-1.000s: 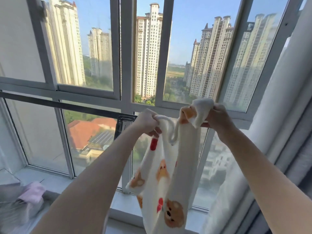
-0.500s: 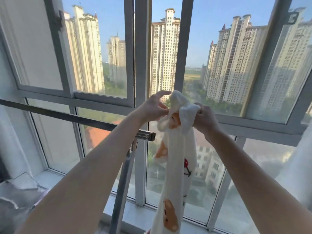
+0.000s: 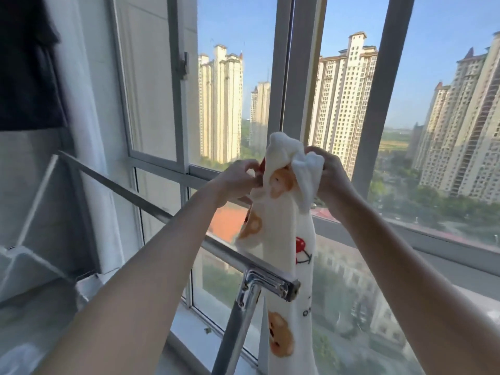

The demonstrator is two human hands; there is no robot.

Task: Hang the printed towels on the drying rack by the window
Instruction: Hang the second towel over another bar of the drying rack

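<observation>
A cream towel (image 3: 290, 239) printed with brown bears and red cherries hangs bunched between my hands, its lower end dropping past the frame's bottom edge. My left hand (image 3: 238, 180) pinches its top left edge. My right hand (image 3: 328, 175) grips the crumpled top right corner. Both hold it above and just beyond the right end of the drying rack's metal bar (image 3: 130, 194), which runs from the left wall down to a chrome bracket (image 3: 270, 284) on an upright pole (image 3: 235, 328). The towel hangs behind the bracket's end.
The window frame (image 3: 286, 85) and glass stand right behind the towel, with a white sill (image 3: 194, 327) below. A white curtain (image 3: 84, 109) hangs at the left, beside a dark cloth (image 3: 27, 63) at the top left.
The view has swung left and drawn nearer, so the rack bar and its bracket now sit under my hands. My left hand's fingers have closed onto the towel's edge.
</observation>
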